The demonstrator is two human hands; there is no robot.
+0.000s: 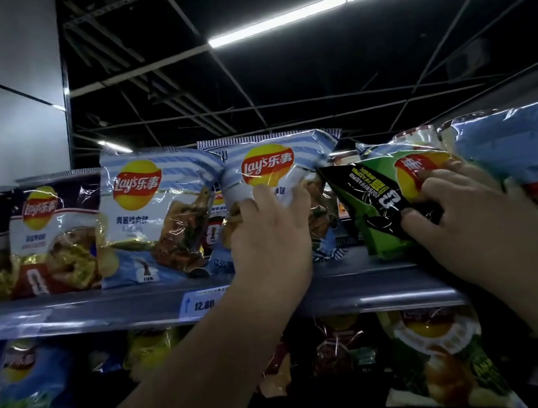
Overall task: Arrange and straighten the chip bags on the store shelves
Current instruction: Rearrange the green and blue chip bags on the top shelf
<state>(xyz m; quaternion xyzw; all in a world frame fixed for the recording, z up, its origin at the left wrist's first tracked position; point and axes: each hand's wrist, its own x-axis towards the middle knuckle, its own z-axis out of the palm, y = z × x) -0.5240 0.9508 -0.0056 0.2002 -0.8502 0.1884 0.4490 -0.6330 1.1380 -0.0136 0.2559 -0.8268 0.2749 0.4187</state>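
Observation:
On the top shelf (103,309) stand Lay's chip bags. My left hand (270,234) grips the lower front of a light-blue striped bag (276,165) that stands upright in the middle. To its right a green and black bag (375,189) lies tilted on its side, logo turned sideways, and my right hand (466,208) holds it with fingers curled over its front. Another light-blue bag (156,215) stands upright to the left, and a dark purple and white bag (56,235) beyond it.
A blue bag (520,150) leans at the far right behind my right hand. A price tag reading 12.80 (202,303) sits on the shelf edge. The lower shelf holds several dim bags, including a green one (445,358). A white wall (1,102) is at the left.

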